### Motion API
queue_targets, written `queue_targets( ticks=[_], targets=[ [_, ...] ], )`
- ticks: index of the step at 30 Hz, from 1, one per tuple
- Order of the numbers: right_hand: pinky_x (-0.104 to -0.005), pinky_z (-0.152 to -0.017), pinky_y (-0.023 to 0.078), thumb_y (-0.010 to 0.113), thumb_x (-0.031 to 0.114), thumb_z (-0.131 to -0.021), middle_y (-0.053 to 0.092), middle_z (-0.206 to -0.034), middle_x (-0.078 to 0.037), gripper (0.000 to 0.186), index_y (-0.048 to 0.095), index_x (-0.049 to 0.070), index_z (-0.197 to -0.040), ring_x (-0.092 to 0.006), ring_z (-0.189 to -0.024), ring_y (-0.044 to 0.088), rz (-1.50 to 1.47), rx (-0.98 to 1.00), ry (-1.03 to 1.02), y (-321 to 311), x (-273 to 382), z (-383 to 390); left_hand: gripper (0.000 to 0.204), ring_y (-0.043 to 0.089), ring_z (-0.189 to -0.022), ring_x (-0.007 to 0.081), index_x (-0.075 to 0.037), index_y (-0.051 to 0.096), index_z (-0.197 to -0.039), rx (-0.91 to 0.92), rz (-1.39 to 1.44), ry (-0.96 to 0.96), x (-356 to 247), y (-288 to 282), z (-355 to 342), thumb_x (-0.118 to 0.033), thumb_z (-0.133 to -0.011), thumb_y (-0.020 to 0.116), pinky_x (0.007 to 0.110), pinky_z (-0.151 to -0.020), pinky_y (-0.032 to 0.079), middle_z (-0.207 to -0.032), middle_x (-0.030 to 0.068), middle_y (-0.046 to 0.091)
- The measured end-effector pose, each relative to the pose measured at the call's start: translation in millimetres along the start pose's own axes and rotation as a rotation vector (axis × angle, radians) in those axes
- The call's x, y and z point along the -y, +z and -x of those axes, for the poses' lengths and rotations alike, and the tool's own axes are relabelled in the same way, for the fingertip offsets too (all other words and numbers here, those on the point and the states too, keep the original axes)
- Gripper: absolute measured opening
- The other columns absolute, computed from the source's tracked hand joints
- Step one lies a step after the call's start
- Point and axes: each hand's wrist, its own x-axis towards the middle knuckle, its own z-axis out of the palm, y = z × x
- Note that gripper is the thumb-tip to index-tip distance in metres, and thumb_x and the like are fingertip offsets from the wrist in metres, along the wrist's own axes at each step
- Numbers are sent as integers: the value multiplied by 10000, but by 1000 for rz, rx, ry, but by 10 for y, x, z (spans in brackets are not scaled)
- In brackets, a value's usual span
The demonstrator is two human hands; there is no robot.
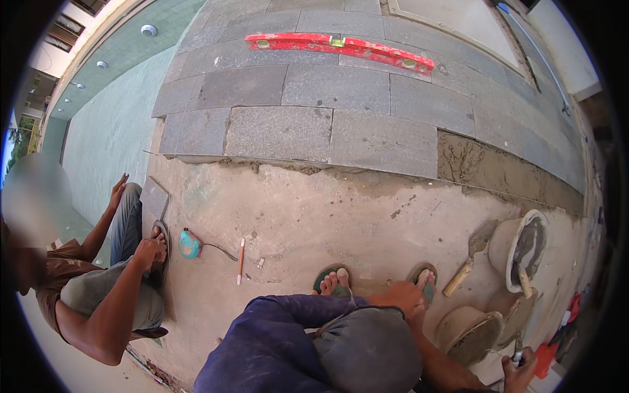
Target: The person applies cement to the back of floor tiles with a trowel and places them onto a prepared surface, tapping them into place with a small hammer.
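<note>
My right hand (517, 373) is at the lower right edge, its fingers closed round the handle of what looks like a trowel (522, 321). The grey blade lies beside a mortar-smeared bucket (443, 331). My left hand (405, 296) hangs in front of my grey-trousered knee, close to my right sandalled foot (426, 280); its fingers are mostly hidden. Another trowel (460, 278) with a wooden handle lies on the ground, its blade near a second bucket (503, 252). That bucket is tipped and holds grey mortar, and a wooden handle (525, 281) sticks out at its rim.
Grey paving slabs (282, 131) stretch ahead, with a red spirit level (337, 44) on them. Wet mortar (501, 167) fills a gap at right. A co-worker (98, 281) squats at left beside a loose slab (155, 196), a tape measure (190, 244) and a pencil (241, 262).
</note>
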Motion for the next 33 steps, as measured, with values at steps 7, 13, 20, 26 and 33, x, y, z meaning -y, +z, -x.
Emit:
queue_targets(
  ticks=[7,13,20,26,33],
  targets=[
    [-402,-839,467,747,129,-769,637,-974,-191,536,546,-23,-1243,-335,-915,617,59,12,-177,-50,188,-133,249,653,-772,260,-35,686,-942,288,904,614,364,32,-377,-263,-918,591,428,-743,513,-849,121,675],
    [-490,-792,463,699,134,-750,618,-901,-228,460,566,31,-1179,-408,-876,614,85,450,-464,149,1400,-1060,278,665,-724,223,-42,656,-1072,349,1505,863,525,584,-537,-191,-842,705,357,-696,511,-807,121,689],
    [-541,-816,473,684,57,-761,576,-1019,-285,445,526,-18,-1171,-503,-943,583,25,333,-875,1316,2015,-1391,450,625,-1089,152,-75,542,-1321,831,2067,645,999,307,-322,-380,-997,612,337,-869,515,-1219,74,652],
    [-574,-798,482,672,63,-784,533,-1072,-290,467,420,-2,-1171,-510,-936,591,-208,382,-942,1965,2090,-1228,418,566,-1191,188,-91,528,-1318,606,2502,50,1052,608,-273,-404,-1040,518,389,-963,484,-1275,48,597],
    [-539,-822,488,666,264,-879,644,-1012,-279,497,486,-47,-1222,-453,-958,632,-218,649,-958,1849,1601,-1364,397,601,-1150,313,-75,584,-1200,238,2677,-210,1448,237,-175,-425,-1035,492,422,-924,504,-1205,96,631]
  ],
)
